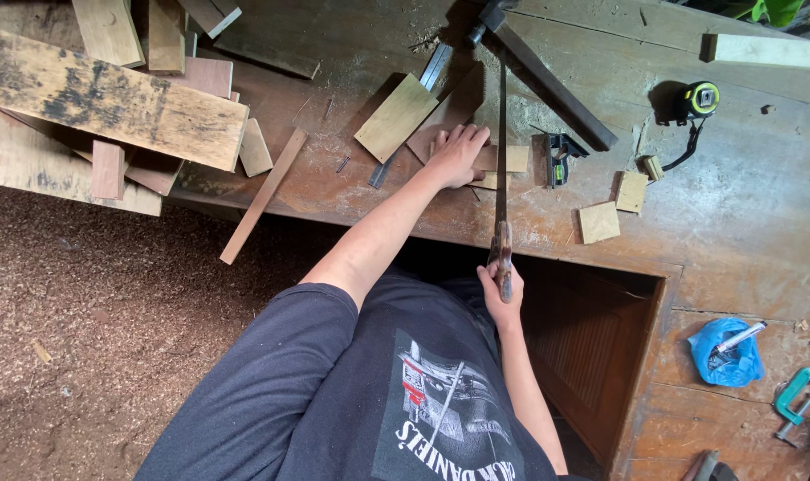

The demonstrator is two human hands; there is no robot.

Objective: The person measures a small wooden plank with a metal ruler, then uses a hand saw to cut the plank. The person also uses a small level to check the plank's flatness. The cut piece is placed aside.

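My right hand (500,294) grips the wooden handle of a hand saw (501,134) near the bench's front edge. The thin blade runs straight away from me across a small wooden piece (512,158). My left hand (458,155) lies flat with fingers spread, pressing that piece and a darker board (447,114) down on the brown workbench (734,205), just left of the blade.
A light square board (396,117), a chisel-like tool (427,80), a long dark bar (552,85), a small plane (558,158), a tape measure (699,100) and small offcuts (598,222) lie on the bench. Stacked planks (111,98) sit left. A blue bag (725,352) and green clamp (798,396) are right.
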